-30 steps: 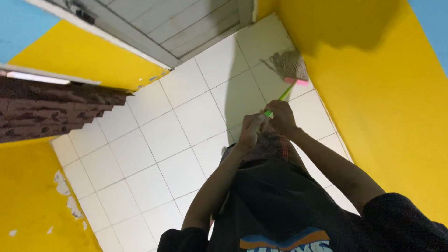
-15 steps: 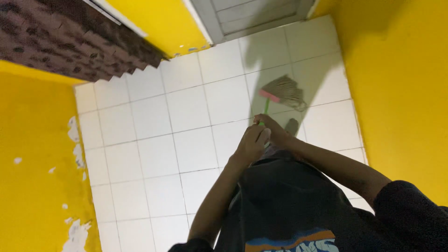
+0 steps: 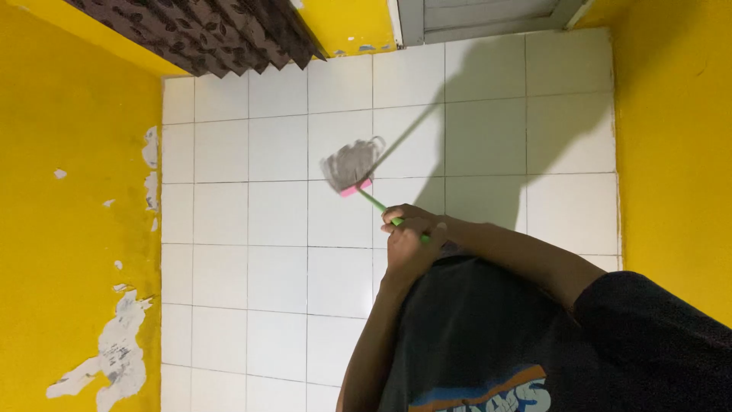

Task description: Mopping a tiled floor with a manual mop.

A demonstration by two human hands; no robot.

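2 hands [image 3: 412, 236] grip green broom handle [image 3: 375, 204]; bristles [image 3: 349, 164] on white tiles [image 3: 278, 267].

I see a white tiled floor [image 3: 282, 282], grey grout lines. Broom head [image 3: 351, 165] w/ grey bristles rests on it near centre, dark patterned curtain [image 3: 206, 34] at 11 o'clock.

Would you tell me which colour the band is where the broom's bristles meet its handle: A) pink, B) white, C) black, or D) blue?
A: the broom has a pink band between its grey bristles and the green handle, which both hands grip above the white tiled floor.
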